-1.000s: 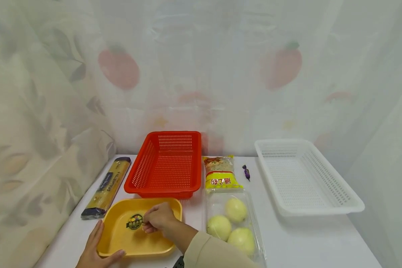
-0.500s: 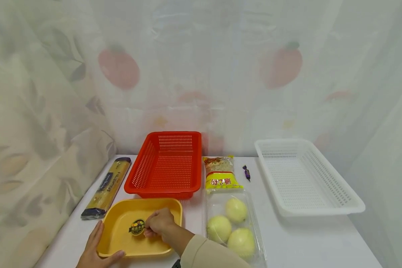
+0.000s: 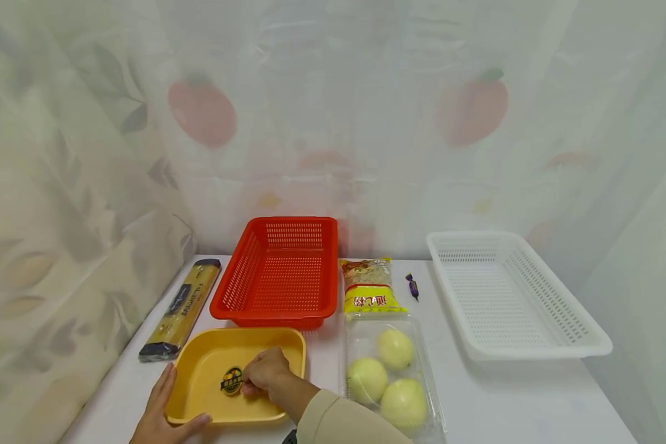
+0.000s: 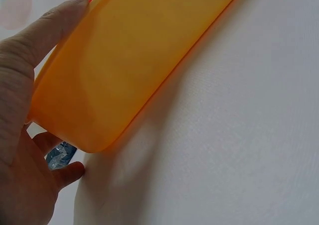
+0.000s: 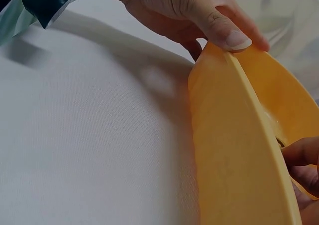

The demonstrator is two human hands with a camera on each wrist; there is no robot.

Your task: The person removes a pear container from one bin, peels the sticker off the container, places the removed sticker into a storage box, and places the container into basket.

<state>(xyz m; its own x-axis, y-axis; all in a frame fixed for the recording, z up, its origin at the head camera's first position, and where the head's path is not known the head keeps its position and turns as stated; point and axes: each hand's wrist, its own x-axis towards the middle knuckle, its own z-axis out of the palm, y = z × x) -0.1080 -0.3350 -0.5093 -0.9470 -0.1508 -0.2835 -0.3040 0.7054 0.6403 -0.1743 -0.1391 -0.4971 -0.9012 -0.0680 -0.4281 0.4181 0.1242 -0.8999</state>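
Observation:
A yellow plastic basin point(image 3: 202, 348) sits at the table's near left. My left hand point(image 3: 158, 410) holds its near left corner, thumb along the front rim and fingers around the left side; the left wrist view shows this thumb and the fingers spread about the corner. Inside the basin is a round dark sticker point(image 3: 231, 381) with fruit and lettering on it. My right hand point(image 3: 269, 373) reaches in with curled fingers and pinches the sticker's right edge. In the right wrist view, the basin's wall point(image 5: 234, 135) covers most of the sticker, and only part of the right hand point(image 5: 304, 160) shows.
Behind the basin stands a red basket point(image 3: 280, 277). A spaghetti pack point(image 3: 183, 308) lies to its left. On the right are a yellow pasta bag point(image 3: 369, 296), a clear box point(image 3: 357, 336) holding pale round fruits, a purple-wrapped candy point(image 3: 413, 287) and a white basket point(image 3: 505, 302).
The sticker has tilted and shifted a little right and toward me along with my right hand. My left hand keeps its hold on the basin. The whole head view has drifted slightly.

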